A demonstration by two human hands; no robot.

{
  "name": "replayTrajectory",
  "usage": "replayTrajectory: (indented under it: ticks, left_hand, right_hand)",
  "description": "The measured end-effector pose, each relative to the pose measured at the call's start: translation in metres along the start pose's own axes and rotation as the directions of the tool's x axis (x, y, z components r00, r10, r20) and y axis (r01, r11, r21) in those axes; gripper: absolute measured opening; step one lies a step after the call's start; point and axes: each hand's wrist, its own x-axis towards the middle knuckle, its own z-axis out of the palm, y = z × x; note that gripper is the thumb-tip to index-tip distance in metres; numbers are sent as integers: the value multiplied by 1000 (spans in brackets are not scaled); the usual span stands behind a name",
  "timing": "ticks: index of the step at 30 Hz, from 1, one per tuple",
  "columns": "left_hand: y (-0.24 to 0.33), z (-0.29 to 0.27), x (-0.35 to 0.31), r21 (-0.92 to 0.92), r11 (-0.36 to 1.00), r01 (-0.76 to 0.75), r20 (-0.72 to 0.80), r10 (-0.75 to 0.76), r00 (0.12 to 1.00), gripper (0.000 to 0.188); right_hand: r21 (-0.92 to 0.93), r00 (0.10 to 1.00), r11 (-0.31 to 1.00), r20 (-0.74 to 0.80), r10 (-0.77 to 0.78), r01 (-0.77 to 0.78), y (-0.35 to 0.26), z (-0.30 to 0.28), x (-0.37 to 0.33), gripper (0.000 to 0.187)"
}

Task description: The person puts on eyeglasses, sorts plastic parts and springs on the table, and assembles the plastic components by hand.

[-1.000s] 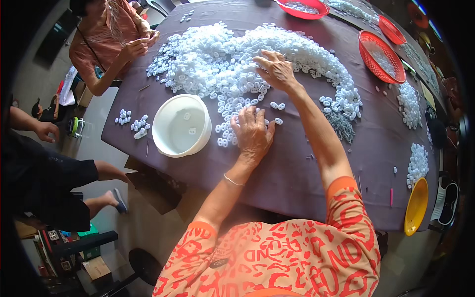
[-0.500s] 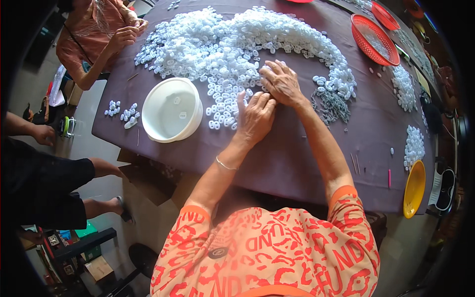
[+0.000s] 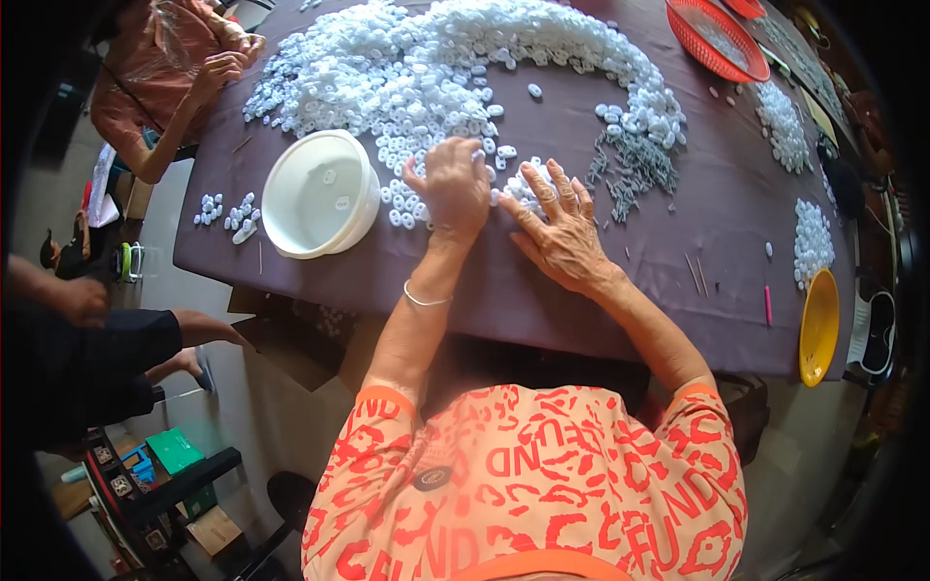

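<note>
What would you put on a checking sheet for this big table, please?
Surface: dark cloth, slightly wrinkled.
Things: white pieces in a big heap; grey bits near its right end; white bowl with a couple of pieces inside.
Clutter: red basket, pink stick, yellow dish by the cloth's right edge.
Hands: left hand blurred, grip unclear; right hand spread, at loose pieces.
Cables: nothing seen for certain; edges dark.
Surroundings: one person far left, another nearer.
</note>
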Motion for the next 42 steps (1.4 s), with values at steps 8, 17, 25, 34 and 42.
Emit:
replayTrajectory:
  ticks: [8, 17, 25, 34, 42]
  left_hand:
    - [4, -4, 5, -128, 985, -114, -21, 112, 994, 18]
    - [39, -11, -10, -473, 826, -307, 262, 465, 846, 35]
    - [27, -46, -38, -369, 881, -294, 250, 399, 882, 36]
    - [25, -49, -49, -412, 863, -292, 209, 401, 892, 21]
    - [27, -52, -52, -285, 949, -133, 206, 196, 959, 20]
  right_hand:
    - [48, 994, 998, -109, -29, 34, 38, -32, -45, 43]
    - [-76, 959, 994, -279, 52, -75, 49, -35, -29, 34]
    - [62, 992, 991, -51, -112, 115, 41, -35, -40, 41]
    - [77, 995, 996, -91, -48, 55, 22, -16, -4, 37]
    - [30, 984, 994, -153, -96, 101, 23, -19, -15, 32]
